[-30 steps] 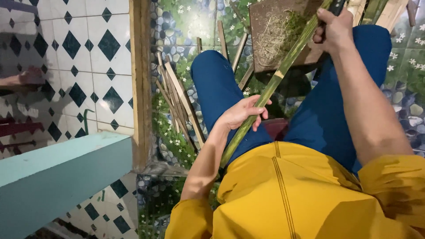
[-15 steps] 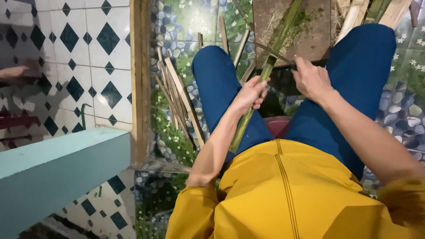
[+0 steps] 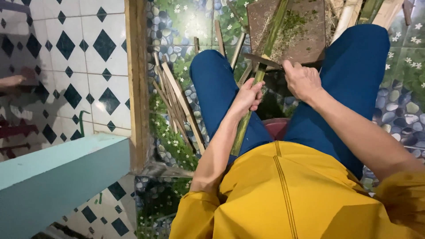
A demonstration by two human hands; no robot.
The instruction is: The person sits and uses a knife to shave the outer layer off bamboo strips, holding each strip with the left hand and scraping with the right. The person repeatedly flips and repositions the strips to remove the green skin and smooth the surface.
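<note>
A long green bamboo stick runs from between my knees up onto a brown wooden board covered with green shavings. My left hand is closed around the stick's lower half, above my left thigh. My right hand grips a dark knife, whose blade lies across the stick just above my left hand. I sit with both legs in blue trousers on either side of the board.
A bundle of split bamboo strips lies on the pebble-and-flower patterned floor left of my left leg. More pale sticks lie at the top right. A wooden post, a tiled wall and a turquoise ledge stand on the left.
My right hand came down from the stick's far end to a knife set across the stick. My left hand slid up the stick and closed on it.
</note>
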